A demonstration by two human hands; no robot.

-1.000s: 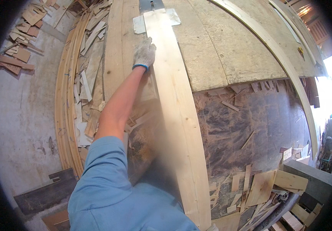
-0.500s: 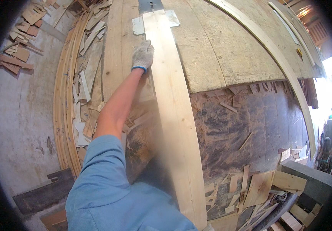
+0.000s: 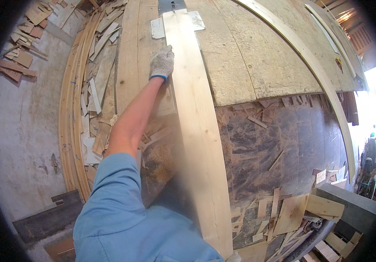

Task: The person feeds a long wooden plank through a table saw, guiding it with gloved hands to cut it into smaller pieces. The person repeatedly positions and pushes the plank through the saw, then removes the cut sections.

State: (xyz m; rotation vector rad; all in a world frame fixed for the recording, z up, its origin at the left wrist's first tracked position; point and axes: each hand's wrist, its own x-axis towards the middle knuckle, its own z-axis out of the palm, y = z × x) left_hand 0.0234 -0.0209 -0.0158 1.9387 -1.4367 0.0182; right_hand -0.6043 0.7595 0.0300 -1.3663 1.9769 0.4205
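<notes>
Long pale board [image 3: 201, 118], running from the top centre of the frame to the lower centre, its long axis near upright and leaning slightly so that the near end lies farther right. The left hand [image 3: 162, 63], in a knitted glove with a blue cuff, is at the board's left edge near its far end; the board lies immediately to the right of this hand. Its fingers are curled, the knuckles toward the top of the frame, and appear to touch the edge; whether they grip it cannot be told. Of the right hand [image 3: 234, 258], only what seems a sliver of glove shows at the bottom edge, beside the near end; its closure cannot be told. The hands are well apart. A dark slotted plate [image 3: 173, 4] lies at the far end, with a light plate [image 3: 197, 20] beside it. The table [image 3: 236, 56] carries the far part. Farther right, a long strip [image 3: 303, 41] crosses it; offcuts [image 3: 290, 214] lie at lower right.
</notes>
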